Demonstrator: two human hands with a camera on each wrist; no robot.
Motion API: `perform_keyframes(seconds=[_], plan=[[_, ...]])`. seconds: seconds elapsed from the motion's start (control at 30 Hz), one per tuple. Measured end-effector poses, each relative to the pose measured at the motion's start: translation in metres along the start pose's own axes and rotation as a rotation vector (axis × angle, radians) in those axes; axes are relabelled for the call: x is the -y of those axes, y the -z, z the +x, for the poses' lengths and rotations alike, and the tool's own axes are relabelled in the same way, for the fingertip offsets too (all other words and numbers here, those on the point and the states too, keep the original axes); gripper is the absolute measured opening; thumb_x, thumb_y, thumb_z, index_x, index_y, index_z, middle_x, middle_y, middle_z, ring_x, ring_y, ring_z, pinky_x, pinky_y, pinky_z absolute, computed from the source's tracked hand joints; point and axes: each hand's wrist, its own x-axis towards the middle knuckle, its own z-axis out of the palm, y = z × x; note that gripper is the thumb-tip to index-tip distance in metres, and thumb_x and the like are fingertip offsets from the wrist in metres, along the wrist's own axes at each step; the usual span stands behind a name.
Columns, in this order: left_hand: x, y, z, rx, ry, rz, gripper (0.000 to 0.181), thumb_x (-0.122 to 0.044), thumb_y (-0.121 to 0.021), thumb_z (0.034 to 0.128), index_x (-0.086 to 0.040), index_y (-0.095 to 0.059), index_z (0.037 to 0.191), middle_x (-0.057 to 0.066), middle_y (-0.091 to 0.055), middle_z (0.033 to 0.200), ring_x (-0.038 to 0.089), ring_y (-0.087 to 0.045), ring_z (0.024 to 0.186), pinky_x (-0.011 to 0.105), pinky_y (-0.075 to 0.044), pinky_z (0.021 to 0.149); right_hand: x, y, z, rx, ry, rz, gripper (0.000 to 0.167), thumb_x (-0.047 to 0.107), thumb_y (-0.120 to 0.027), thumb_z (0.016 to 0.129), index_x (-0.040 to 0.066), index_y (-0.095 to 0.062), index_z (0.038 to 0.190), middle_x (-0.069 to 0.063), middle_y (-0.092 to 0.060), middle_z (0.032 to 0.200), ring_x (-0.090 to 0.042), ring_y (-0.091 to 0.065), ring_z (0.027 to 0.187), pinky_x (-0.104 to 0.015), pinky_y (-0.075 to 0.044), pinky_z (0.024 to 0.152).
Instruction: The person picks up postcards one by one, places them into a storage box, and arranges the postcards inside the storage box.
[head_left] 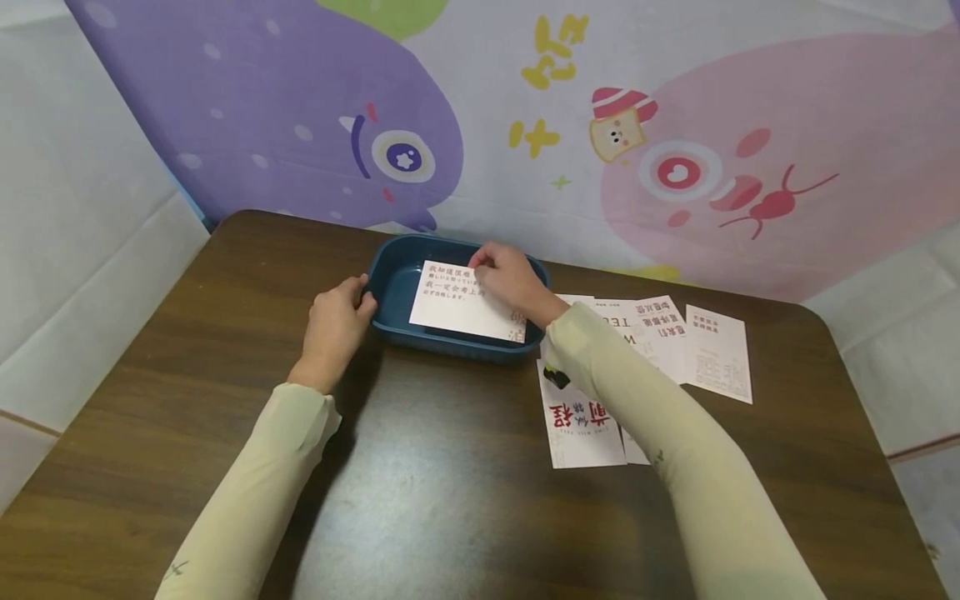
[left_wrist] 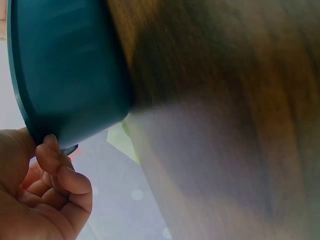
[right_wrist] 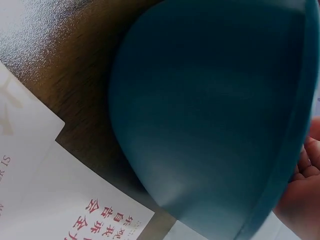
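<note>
Head view: the right hand [head_left: 513,285] pinches the card [head_left: 453,312] by its far edge in the tray [head_left: 392,302]'s opening, print upright to the wearer, long axis crosswise like the tray's; left wrist: the left hand [left_wrist: 52,192] grips the rim, presumably steadying it; right wrist: the wall hides the card, other cards [right_wrist: 60,195] lying nearby.
</note>
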Motion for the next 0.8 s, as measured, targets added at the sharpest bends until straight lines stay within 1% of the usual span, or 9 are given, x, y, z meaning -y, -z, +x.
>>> perform_keyframes(seconds=[0.2, 0.6, 0.8], plan=[[0.000, 0.000, -0.001, -0.012, -0.011, 0.003, 0.038, -0.017, -0.046, 0.0934, 0.000, -0.056, 0.126, 0.019, -0.060, 0.123, 0.033, -0.059, 0.087, 0.050, -0.048, 0.081, -0.003, -0.003, 0.002, -0.004, 0.002, -0.018, 0.024, 0.013, -0.044, 0.089, 0.004, -0.060, 0.105, -0.011, -0.059, 0.103, -0.023, -0.051, 0.090, -0.035, -0.042, 0.084], [-0.001, -0.001, 0.000, -0.017, -0.020, 0.004, 0.038, -0.016, -0.046, 0.0936, 0.001, -0.056, 0.126, 0.017, -0.058, 0.126, 0.034, -0.062, 0.095, 0.049, -0.048, 0.084, -0.009, -0.010, 0.003, 0.014, -0.017, -0.063, 0.023, 0.014, -0.044, 0.090, 0.006, -0.060, 0.105, -0.010, -0.059, 0.102, -0.022, -0.051, 0.089, -0.034, -0.042, 0.083], [-0.001, 0.000, -0.001, -0.022, -0.020, 0.004, 0.038, -0.016, -0.046, 0.0931, 0.001, -0.056, 0.126, 0.018, -0.058, 0.125, 0.035, -0.062, 0.095, 0.050, -0.048, 0.084, -0.014, -0.017, 0.005, 0.044, -0.006, -0.093, 0.023, 0.014, -0.044, 0.091, 0.005, -0.059, 0.105, -0.010, -0.060, 0.102, -0.022, -0.051, 0.089, -0.033, -0.043, 0.084]])
